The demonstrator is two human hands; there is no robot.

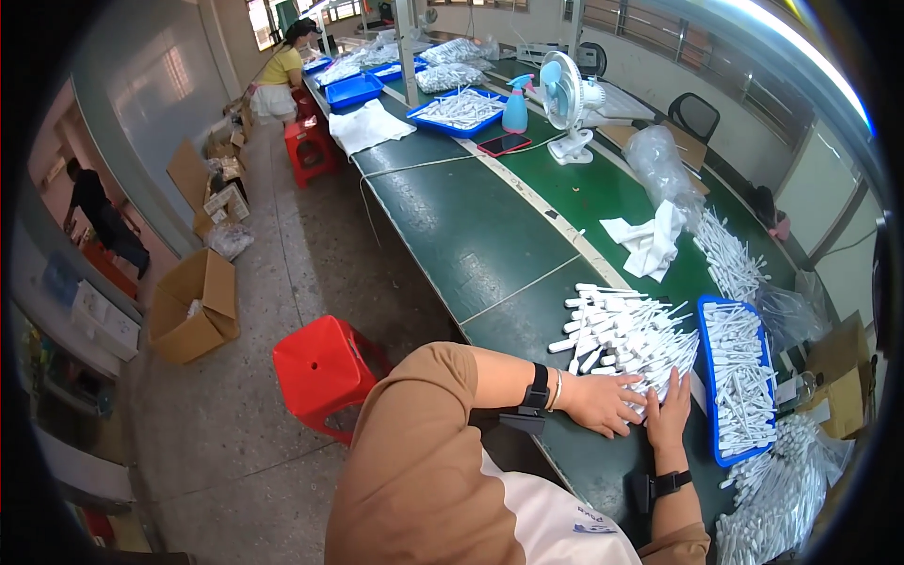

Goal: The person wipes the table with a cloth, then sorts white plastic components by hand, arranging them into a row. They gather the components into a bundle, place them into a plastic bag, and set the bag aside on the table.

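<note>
A heap of white plastic sticks (626, 330) with thicker, handle-like ends lies on the green worktable (508, 325). My left hand (603, 403) rests along its near edge, fingers spread over the lowest sticks. Close beside it, my right hand (669, 412) touches the heap's near right side with its fingers stretched forward. Neither hand shows a grip on a single stick, though the palms are hidden. Right of the heap, a blue tray (708, 377) holds many similar white sticks laid in rows.
Bagged sticks (777, 499) lie at the near right, and a white cloth (648, 241) beyond the heap. A fan (565, 94), spray bottle (515, 105) and phone (505, 144) stand farther back. A red stool (315, 372) is left of me. Two other people are farther off.
</note>
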